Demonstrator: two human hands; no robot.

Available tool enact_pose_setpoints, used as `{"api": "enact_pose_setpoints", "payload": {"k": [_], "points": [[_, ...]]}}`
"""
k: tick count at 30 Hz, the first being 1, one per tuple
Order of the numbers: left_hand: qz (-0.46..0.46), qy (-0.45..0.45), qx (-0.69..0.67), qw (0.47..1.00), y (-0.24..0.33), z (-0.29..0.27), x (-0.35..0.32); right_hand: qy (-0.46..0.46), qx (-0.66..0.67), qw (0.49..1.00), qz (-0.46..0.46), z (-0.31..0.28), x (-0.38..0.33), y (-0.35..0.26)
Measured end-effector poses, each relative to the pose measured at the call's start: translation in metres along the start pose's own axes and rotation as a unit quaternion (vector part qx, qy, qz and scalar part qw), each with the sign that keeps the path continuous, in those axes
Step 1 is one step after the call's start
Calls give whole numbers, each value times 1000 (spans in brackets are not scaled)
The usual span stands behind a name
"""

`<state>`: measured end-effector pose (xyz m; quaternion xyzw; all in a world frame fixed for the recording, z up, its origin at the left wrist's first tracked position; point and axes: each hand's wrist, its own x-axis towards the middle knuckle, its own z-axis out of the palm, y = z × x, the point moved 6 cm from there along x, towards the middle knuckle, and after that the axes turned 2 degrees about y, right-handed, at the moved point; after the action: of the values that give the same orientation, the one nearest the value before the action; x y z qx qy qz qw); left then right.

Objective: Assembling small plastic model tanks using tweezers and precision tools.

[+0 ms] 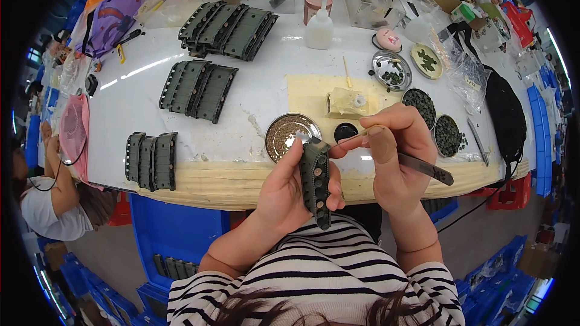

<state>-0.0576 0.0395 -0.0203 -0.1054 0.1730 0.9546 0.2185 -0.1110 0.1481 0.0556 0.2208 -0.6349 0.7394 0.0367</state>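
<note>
Left hand (pixel 284 196) pinches the dark green studded part (pixel 315 187) upright at the table's (pixel 217 139) near edge; right hand (pixel 399 157) pinches a thin stick (pixel 356 136), tweezers (pixel 426 169) tucked in the grip. I'd brace both wrists and keep the tip light, the small black pot (pixel 346 131) just beyond.

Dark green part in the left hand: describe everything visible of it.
The dark green part is long and narrow, apparently plastic, with round wheel-like discs along its visible side, some tan, others green. A dark, finely notched edge runs beside them. It stands nearly lengthwise in the picture, gripped by the left hand near the table's front edge. The right hand is close to its upper end; whether it touches is unclear.
</note>
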Motion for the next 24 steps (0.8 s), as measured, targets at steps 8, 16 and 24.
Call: {"api": "enact_pose_setpoints", "payload": {"k": [8,16,24], "points": [[5,-25,-13,1000,1,-2,0,55,10,998,-6,-11,3,0],[20,-128,-42,991,4,-2,0,103,-385,904,-151,-30,26,-3],[23,-80,-11,997,6,-5,-5,53,-435,891,-117,-26,25,3]]}}
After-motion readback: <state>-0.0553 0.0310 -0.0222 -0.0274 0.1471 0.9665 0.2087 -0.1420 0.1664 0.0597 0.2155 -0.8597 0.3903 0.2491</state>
